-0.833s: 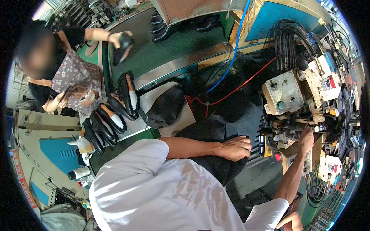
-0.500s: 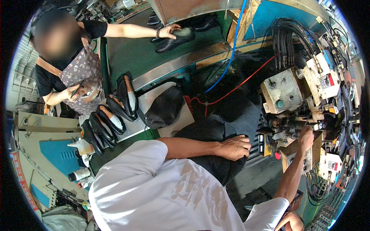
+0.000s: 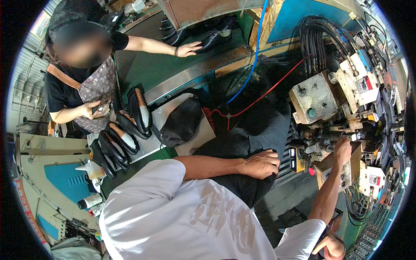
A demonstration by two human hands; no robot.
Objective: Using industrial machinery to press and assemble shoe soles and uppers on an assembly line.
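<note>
My left hand rests on the knee of my dark trousers. Its fingers are curled in, and nothing shows in them. My right arm reaches out to a machine on the right, where my right hand is closed at its dark metal working part, beside a control box with a red button. What the right fingers grip, if anything, is hidden. Above that hand sits a worn control box with a green button. Between me and the bench, a black cloth-like cover lies over something on a pale board.
Black shoes stand in a row on a narrow shelf at the left, by a squeeze bottle. A co-worker in a patterned apron reaches over a green conveyor with more black shoes. Blue and red hoses hang beyond my knees.
The co-worker's outstretched hand has come off the black shoe on the conveyor; the shoe now lies farther right and back. The co-worker leans nearer. Both my hands stay in place.
</note>
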